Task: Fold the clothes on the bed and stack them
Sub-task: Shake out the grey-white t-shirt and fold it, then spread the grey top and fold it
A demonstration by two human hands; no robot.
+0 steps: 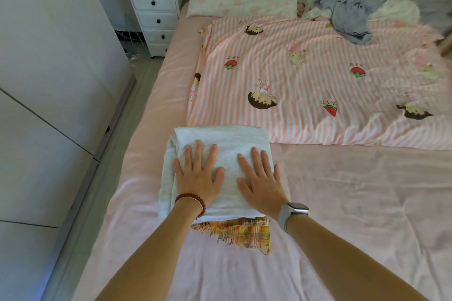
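A folded pale grey garment lies on the pink bed, atop a yellow plaid cloth whose frayed edge shows nearer the person. The left hand and right hand press flat on the grey garment, fingers straight and spread. Beyond it a crumpled blue garment lies on the striped quilt.

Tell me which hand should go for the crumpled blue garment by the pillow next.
Probably the right hand. The blue garment lies far right, on that hand's side; the left hand presses the folded grey garment further left.
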